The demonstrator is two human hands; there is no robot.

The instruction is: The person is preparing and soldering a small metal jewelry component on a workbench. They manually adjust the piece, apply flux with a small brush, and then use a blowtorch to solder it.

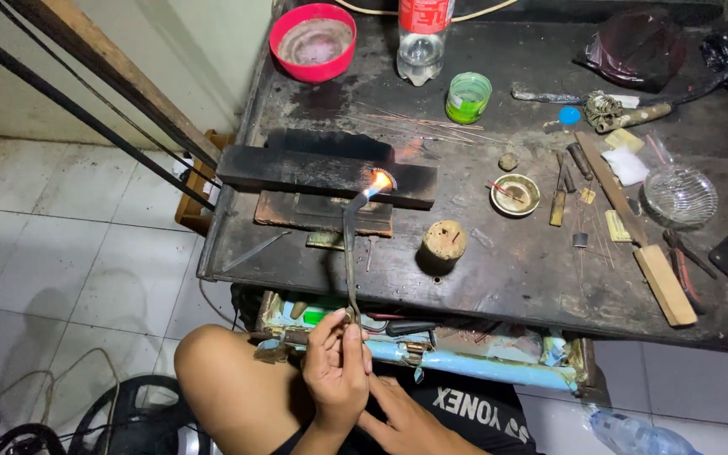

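Note:
My left hand (335, 371) grips the lower end of a thin curved metal torch pipe (349, 253) in front of the bench drawer. An orange flame (380, 180) burns at the pipe's tip, against the front face of a long black charred block (322, 173) on the dark workbench (516, 270). Lower down, my right hand (404, 421) lies flat over my lap, fingers apart, touching the base of the left hand and holding nothing. What the flame is heating is too small to tell.
A cork-like round stump (445, 240), small brass dish (515, 195), wooden-handled file (634, 236), glass bowl (679, 194), green cup (468, 97), clear bottle (420, 42) and red bowl (313, 40) sit on the bench. An open drawer (465, 354) is below; my bare knee (221, 371) is left.

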